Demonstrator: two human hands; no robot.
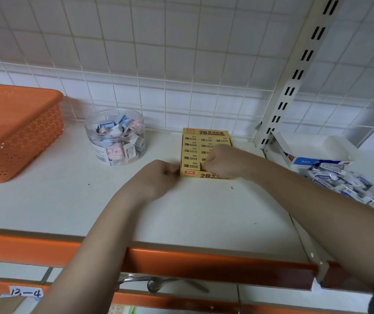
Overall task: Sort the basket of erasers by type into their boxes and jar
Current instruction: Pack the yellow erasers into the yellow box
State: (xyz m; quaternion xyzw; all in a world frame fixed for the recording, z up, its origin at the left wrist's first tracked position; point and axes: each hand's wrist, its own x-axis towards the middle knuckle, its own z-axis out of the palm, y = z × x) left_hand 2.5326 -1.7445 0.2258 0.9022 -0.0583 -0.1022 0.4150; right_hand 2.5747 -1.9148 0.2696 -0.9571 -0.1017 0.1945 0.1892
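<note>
We are seeing the orange basket (11, 130) running off the shelf's (68, 200) left edge, and the loose blue erasers (349, 184) cut off at right. Our right hand (223, 163) is hiding part of the yellow box (205, 152) near the back edge, fingers curled inside it; whatever it may be gripping is hidden. Our left hand (161, 175) is pinching the box's front-left corner.

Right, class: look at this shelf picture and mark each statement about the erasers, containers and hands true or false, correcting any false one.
1. The clear jar holds blue and pink erasers. True.
2. Both hands are at the orange basket. False: the left hand and right hand are at the yellow box.
3. The yellow box holds rows of yellow 2B erasers. True.
4. The loose blue-and-white erasers lie inside the jar. False: they are piled on the shelf at the right.
</note>
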